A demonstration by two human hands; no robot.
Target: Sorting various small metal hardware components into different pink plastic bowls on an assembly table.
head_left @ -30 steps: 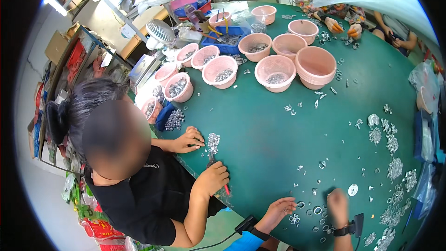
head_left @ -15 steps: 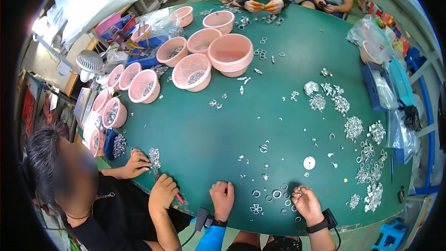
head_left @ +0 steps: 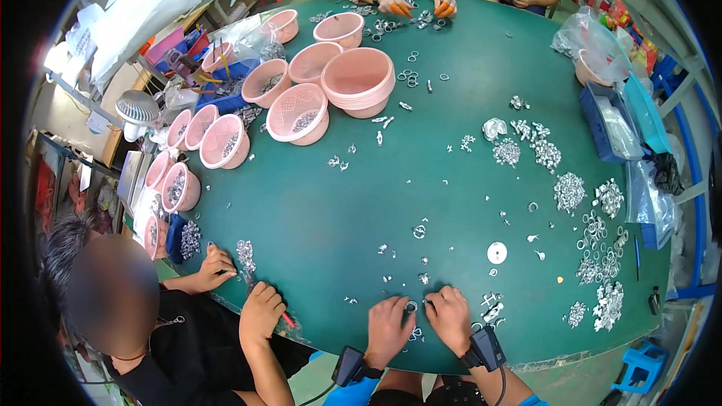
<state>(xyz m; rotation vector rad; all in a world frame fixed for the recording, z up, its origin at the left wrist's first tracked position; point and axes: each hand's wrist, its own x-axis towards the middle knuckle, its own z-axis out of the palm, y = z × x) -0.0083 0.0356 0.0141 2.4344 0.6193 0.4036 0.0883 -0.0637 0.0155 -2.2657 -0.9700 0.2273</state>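
My left hand (head_left: 389,328) is low over the green table, just left of centre, with a small silver metal ring (head_left: 411,306) at its thumb and fingertips. Close to its right, my right hand (head_left: 449,319) has its fingers pinched together; whatever they hold is too small to make out. A flower-shaped piece and some rings are partly hidden by my left hand. Several shiny castings (head_left: 491,308) lie just right of my right hand. Ahead of both hands are a small silver piece (head_left: 424,278) and a white disc (head_left: 496,253).
Heaps of silver parts (head_left: 570,192) spread along the right side. Pink baskets (head_left: 298,114) stand at the back left beside a blue tray. On the left a co-worker's hand (head_left: 262,311) grips a red-handled tool; another person with orange-tipped fingers (head_left: 396,5) works across the table.
My two hands have come together near the front edge. The right one has turned from palm up to palm down, and castings now lie beside it. The view has shifted slightly.
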